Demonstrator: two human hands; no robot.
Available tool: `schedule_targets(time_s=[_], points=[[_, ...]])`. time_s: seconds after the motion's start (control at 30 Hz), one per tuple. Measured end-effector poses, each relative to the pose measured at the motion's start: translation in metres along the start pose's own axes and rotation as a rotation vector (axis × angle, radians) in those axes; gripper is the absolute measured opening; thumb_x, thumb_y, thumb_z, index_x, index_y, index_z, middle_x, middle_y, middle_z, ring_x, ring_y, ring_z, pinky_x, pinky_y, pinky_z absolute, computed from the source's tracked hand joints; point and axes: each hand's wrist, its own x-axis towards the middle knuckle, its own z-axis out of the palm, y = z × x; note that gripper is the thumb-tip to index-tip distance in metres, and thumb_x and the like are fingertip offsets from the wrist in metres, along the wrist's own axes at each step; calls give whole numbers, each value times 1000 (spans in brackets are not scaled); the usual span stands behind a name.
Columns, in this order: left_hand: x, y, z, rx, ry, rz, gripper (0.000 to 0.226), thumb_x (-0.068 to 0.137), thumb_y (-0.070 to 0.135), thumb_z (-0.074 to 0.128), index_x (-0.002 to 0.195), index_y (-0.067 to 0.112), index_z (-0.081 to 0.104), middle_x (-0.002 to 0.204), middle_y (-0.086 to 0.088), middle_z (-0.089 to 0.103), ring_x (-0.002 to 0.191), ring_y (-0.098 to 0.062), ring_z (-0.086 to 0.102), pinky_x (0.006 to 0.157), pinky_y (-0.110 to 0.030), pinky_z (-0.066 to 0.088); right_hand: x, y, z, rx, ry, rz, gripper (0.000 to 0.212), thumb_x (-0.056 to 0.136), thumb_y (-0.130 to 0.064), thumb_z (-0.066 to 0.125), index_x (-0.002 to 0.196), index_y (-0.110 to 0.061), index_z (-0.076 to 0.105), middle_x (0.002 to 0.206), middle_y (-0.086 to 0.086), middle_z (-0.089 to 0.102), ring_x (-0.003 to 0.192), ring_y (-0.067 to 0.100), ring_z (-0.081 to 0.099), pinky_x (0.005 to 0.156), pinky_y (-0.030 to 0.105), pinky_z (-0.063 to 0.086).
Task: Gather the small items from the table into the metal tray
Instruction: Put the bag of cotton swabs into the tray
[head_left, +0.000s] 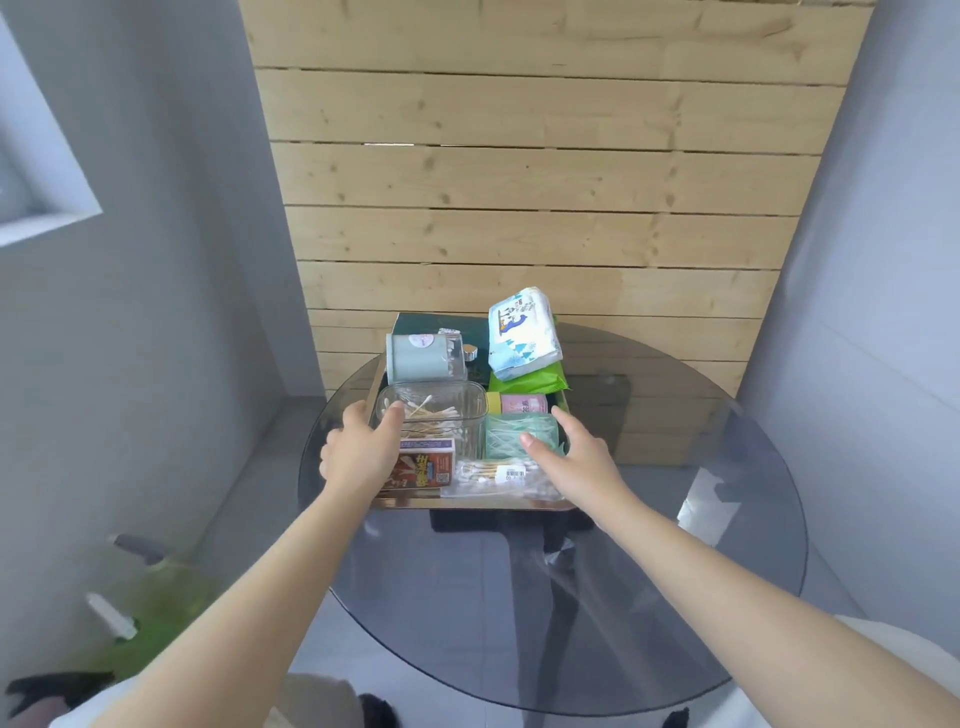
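Both arms stretched forward, left hand fingers curled, right hand fingers extended
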Motion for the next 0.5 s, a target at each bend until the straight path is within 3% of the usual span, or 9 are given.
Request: schedule_targets(time_s=[0.5], points=[[13, -33, -52, -83, 71, -102, 77, 73, 53, 38, 143, 23, 31, 144, -13, 41, 131, -35, 36, 110, -51, 30, -7, -24, 46, -77, -169, -119, 77, 88, -50, 51, 150, -23, 13, 156, 3, 23, 145, 27, 10, 113, 42, 20]])
